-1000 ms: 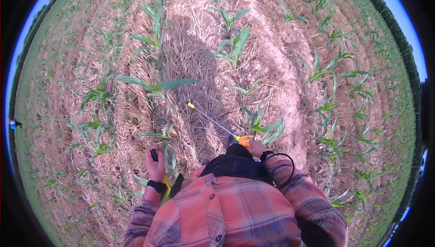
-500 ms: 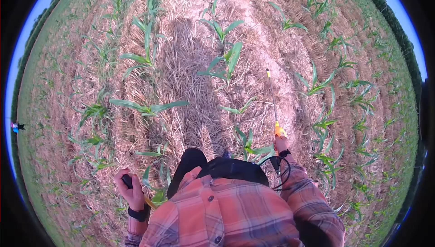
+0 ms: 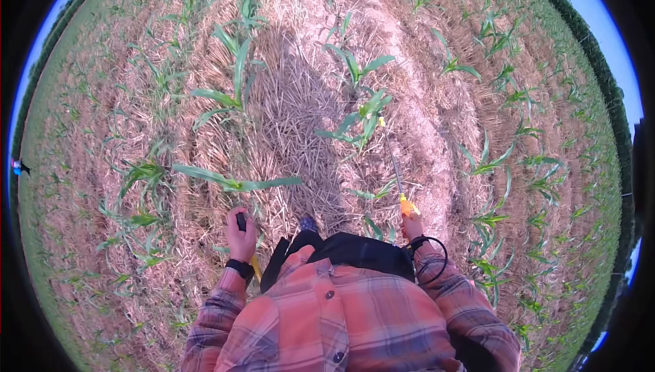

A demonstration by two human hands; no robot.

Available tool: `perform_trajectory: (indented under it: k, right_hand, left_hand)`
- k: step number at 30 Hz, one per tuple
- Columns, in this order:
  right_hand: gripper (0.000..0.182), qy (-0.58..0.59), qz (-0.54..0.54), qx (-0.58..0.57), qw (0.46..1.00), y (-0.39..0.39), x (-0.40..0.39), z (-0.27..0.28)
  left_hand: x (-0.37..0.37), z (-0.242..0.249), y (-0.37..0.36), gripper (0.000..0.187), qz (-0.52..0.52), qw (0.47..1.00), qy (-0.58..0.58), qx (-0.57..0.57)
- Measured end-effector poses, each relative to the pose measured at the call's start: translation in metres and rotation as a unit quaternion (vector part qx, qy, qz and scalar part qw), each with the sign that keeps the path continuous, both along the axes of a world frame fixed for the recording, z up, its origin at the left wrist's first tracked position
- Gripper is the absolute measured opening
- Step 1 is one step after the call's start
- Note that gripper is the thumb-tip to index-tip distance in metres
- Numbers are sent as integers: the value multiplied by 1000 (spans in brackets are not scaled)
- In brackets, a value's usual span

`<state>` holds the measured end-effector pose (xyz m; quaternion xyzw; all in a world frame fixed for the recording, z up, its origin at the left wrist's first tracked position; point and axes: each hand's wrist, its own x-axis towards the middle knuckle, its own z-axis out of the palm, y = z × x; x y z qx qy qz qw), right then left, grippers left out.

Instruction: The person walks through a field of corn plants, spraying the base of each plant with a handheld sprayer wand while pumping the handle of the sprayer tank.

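My right hand (image 3: 412,226) is closed round the yellow handle of a spray wand (image 3: 394,160). The thin wand points forward, its yellow tip beside a young corn plant (image 3: 368,114); no spray can be made out. A black hose (image 3: 445,257) loops by my right wrist. My left hand (image 3: 240,241) is wrapped round the black grip of a pump lever (image 3: 256,267), whose yellow bar shows behind my wrist. Just ahead of that hand grows another corn plant (image 3: 233,186) with long spread leaves.
Rows of young corn (image 3: 488,166) stand on both sides in straw-covered soil. A bare dirt strip (image 3: 426,133) runs forward on the right. My shoe (image 3: 308,223) shows between the rows. Far left, a person (image 3: 18,166) stands near the field's edge; trees (image 3: 580,24) line the horizon.
My left hand has moved forward and to the right with the lever grip. The wand's tip has swung left, toward the corn plant. A shoe now shows ahead of my body.
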<state>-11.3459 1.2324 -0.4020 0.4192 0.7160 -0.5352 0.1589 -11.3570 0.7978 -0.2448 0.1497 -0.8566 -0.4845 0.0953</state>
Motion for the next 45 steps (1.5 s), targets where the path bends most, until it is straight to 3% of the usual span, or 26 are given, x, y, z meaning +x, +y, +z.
perform_trajectory:
  k: [3,4,6,10,12,16,19,20,22,25,27,28,29,31,33,35,39,40,42,44,45]
  right_hand:
    - [23,32,204,111,972,-33,-21,-5]
    - [23,31,204,113,972,-40,-26,-5]
    - [26,97,336,222,910,-64,-35,-3]
    - [29,83,425,115,894,-99,-63,32]
    - [31,117,531,128,829,-112,-80,49]
    - [33,71,607,44,790,-127,-107,65]
    - [33,83,641,34,762,-124,-122,29]
    - [33,99,649,25,754,-120,-128,13]
    - [35,95,634,31,767,-114,-141,7]
    - [36,108,535,80,834,-95,-163,14]
    - [35,87,506,103,852,-74,-179,5]
    - [33,61,478,128,867,-61,-184,-1]
    - [29,63,410,83,906,-43,-185,-27]
    - [27,45,364,95,925,-19,-198,-26]
    - [25,27,319,104,942,4,-208,-29]
    - [23,-7,165,58,985,26,-216,-38]
    - [23,8,46,84,995,62,-230,-39]
    - [23,8,47,83,995,66,-238,-32]
    - [20,7,-77,40,996,73,-252,-13]
    - [17,43,-104,5,994,83,-264,-7]
    - [16,48,-133,-5,990,87,-271,-5]
  left_hand:
    - [-16,1,-14,19,11,1000,-7,-12]
    - [-21,3,-19,19,11,1000,-7,-10]
    - [-26,10,-28,19,14,999,-3,45]
    - [-25,36,-50,21,23,994,33,100]
    - [-17,68,-57,21,30,994,58,89]
    - [-13,83,-78,24,32,990,104,90]
    - [-41,69,-67,23,38,998,46,23]
    - [-62,65,-53,20,45,996,50,-59]
    - [-88,15,-53,21,25,996,58,-62]
    - [-123,20,-25,20,2,990,68,-121]
    - [-142,23,-23,19,58,996,-64,35]
    - [-154,18,-22,19,54,996,-64,31]
    - [-165,7,-20,18,32,999,-24,-9]
    - [-189,12,-1,16,7,996,24,-88]
    - [-207,18,7,16,7,998,3,-58]
    - [-221,17,8,16,-3,999,23,-30]
    - [-238,57,25,17,4,996,54,-76]
    - [-236,61,21,18,16,999,42,-14]
    - [-227,81,15,18,12,990,94,-107]
    - [-213,118,23,19,75,992,84,60]
    - [-211,125,18,19,75,988,131,17]
